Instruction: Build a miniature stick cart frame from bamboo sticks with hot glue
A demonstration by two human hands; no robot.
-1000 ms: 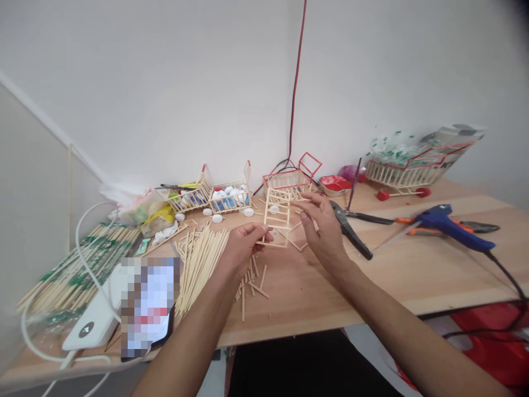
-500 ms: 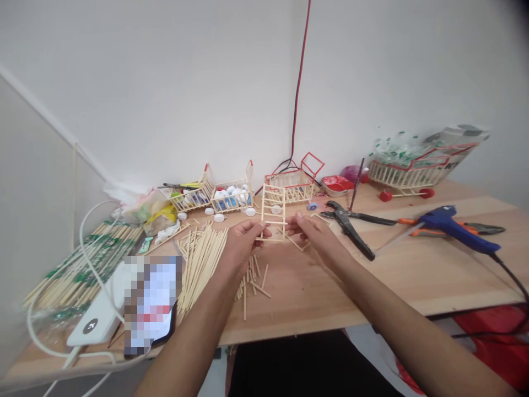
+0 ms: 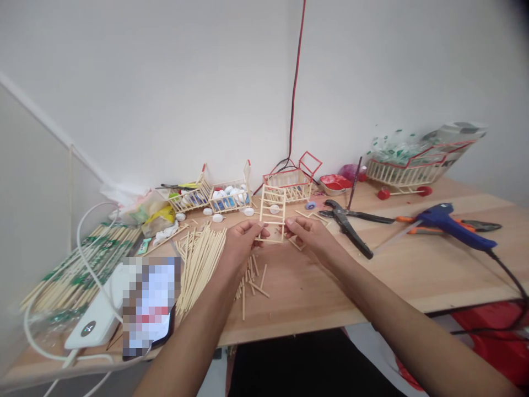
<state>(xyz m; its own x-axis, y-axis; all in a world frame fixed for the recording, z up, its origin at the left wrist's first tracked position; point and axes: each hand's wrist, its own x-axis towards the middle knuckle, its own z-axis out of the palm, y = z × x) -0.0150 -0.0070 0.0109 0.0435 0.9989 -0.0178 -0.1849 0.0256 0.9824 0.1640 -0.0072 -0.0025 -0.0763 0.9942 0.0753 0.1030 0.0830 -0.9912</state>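
Note:
Between my hands, a small ladder-like frame of thin wooden sticks [image 3: 273, 223] is held upright above the table. My left hand [image 3: 244, 236] pinches its lower left side between thumb and fingers. On the other side, my right hand [image 3: 305, 230] has its fingertips closed at the frame's right edge. Behind the frame stands a small stick cart with a red rim [image 3: 308, 190]. Loose sticks [image 3: 203, 259] lie in a pile left of my left hand, and short cut pieces [image 3: 256, 281] are scattered under it.
Two small stick carts [image 3: 231, 203] hold bottle caps and other items. At right lie black-handled cutters [image 3: 347, 231], a blue glue gun [image 3: 450, 223] and orange-handled pliers [image 3: 469, 225]. Further back are a red paint dish [image 3: 335, 184] and a larger cart [image 3: 407, 176]. A phone [image 3: 155, 303] and power bank [image 3: 93, 325] lie left.
My right hand's fingers have drawn in against the frame's right edge. The frame stays in nearly the same place, and the whole view has shifted slightly.

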